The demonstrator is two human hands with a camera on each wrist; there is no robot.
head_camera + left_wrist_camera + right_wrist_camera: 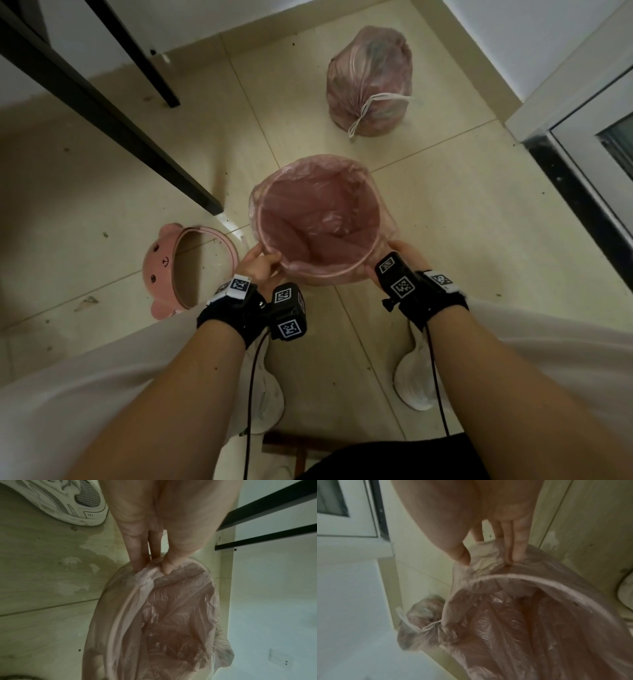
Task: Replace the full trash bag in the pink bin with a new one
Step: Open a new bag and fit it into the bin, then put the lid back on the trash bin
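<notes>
2 hands [260, 265] [406, 255] pinching new bag [318, 212], tied full bag [370, 82] beyond, bear lid [164, 270] left

Two pink bags [370, 82] – one bin [318, 274], one bear-faced ring [178, 267], two shoes [412, 380].

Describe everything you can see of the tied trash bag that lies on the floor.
The full trash bag is thin, translucent pink plastic, bulging with mixed contents that show through only dimly. Its neck is gathered and tied with a white drawstring, whose loops hang toward the camera. It sits on the beige tiled floor near the white wall, beyond the pink bin, and neither hand touches it.
</notes>
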